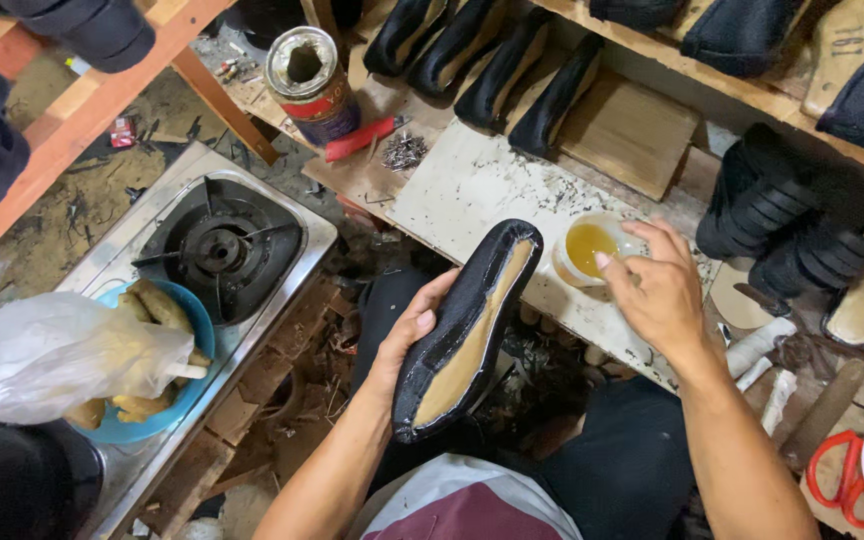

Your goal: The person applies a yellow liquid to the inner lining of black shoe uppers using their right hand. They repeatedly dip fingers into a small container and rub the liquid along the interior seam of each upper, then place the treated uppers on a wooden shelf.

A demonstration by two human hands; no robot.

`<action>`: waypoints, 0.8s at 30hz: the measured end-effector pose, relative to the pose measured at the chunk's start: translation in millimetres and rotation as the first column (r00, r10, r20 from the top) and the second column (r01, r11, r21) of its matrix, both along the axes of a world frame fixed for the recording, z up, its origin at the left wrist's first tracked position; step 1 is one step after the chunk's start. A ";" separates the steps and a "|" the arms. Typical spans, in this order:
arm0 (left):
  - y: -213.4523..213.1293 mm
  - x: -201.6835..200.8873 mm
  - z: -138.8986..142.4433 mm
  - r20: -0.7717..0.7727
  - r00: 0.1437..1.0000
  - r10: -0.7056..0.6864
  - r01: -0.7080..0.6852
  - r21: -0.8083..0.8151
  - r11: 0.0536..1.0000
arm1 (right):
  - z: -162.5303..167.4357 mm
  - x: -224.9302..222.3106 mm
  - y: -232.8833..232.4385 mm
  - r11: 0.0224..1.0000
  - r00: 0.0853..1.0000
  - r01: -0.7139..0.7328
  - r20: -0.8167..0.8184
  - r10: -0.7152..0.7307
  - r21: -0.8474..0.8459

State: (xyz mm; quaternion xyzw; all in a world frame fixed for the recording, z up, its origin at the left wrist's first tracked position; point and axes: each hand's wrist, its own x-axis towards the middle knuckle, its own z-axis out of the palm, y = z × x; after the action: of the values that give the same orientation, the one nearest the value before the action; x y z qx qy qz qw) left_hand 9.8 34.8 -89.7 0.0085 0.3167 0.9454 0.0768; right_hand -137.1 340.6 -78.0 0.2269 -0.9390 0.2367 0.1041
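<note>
My left hand point(407, 335) grips a black shoe upper on a last point(467, 325), turned bottom-up so the tan insole strip faces me. My right hand point(657, 290) rests at the rim of a small white cup of amber glue point(588, 247) on the workbench, fingers bent over its near edge. Whether the fingers hold a brush is hidden.
A row of black lasted shoes point(482, 50) lies on the bench point(472, 185), with a tin can point(310, 85) and red tool point(357, 138). A gas stove point(220, 245), a blue bowl point(190, 315) and a plastic bag point(52, 355) sit left. Stacked soles point(782, 220) and red scissors point(837, 475) lie right.
</note>
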 end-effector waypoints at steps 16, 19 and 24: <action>34.2 -2.3 7.9 -0.119 0.989 -0.090 0.071 -0.161 0.984 | 19.5 76.9 -49.3 0.961 0.870 -0.264 -0.451 0.199 -0.084; 34.5 -2.6 2.8 -0.149 0.987 -0.063 0.035 -0.180 0.983 | 13.3 96.1 -54.8 0.948 0.862 -0.297 -0.460 0.213 -0.117; 31.6 -5.1 -5.1 -0.231 0.972 -0.050 -0.023 -0.305 0.952 | 13.1 121.5 -60.7 0.947 0.866 -0.296 -0.452 0.212 -0.123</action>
State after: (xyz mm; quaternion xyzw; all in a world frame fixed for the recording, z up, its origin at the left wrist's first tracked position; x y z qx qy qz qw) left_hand 4.7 66.4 -94.8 0.1110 0.4658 0.8767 0.0456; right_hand -15.5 279.9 -64.8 0.3851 -0.8273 0.2794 0.2988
